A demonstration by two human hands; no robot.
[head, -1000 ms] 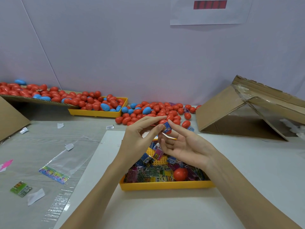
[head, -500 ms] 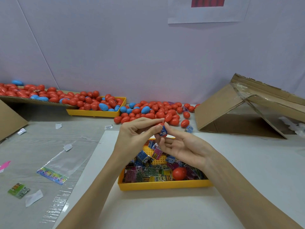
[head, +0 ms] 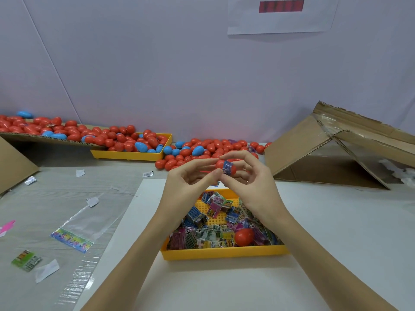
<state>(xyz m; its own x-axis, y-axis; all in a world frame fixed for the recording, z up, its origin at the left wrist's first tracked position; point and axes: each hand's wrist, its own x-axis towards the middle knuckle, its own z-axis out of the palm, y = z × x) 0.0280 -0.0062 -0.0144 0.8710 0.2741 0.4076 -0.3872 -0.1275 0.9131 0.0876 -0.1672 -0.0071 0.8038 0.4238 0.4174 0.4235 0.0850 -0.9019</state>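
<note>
Red plastic egg w/ a small blue packet caught in its seam, held up over the far edge of the yellow tray. L hand pinches its left end, thumb & forefinger; R hand curls round the right end. Tray sits mid-desk, full of toy packets plus one loose red egg. Egg pile lies along the desk's far edge.

Forearms angled inward, meeting mid-view; left hand and right hand raised, fingers curled, fingertips pinching.
</note>
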